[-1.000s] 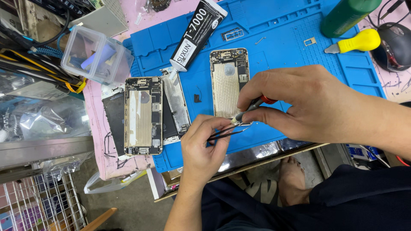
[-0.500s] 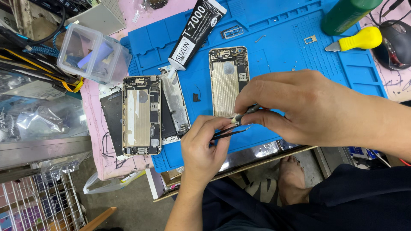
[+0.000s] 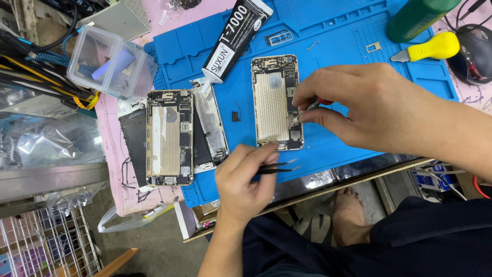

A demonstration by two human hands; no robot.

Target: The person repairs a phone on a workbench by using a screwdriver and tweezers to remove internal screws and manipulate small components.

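Pinching black tweezers (image 3: pixel 277 167) in the left hand (image 3: pixel 245 182) at six o'clock, right hand (image 3: pixel 369 102) clamps a thin screwdriver (image 3: pixel 306 107) over the fragile, light opened phone (image 3: pixel 275 101), best held by its edges.

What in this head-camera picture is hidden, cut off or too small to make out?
- Tool in the right hand: only a thin metal tip shows; the fingers cover the rest.
- Tweezers in the left hand: whether the tips hold anything is too small to tell.
- Opened phone: its right edge lies under the right hand.
- Green bottle: cut off by the top edge.
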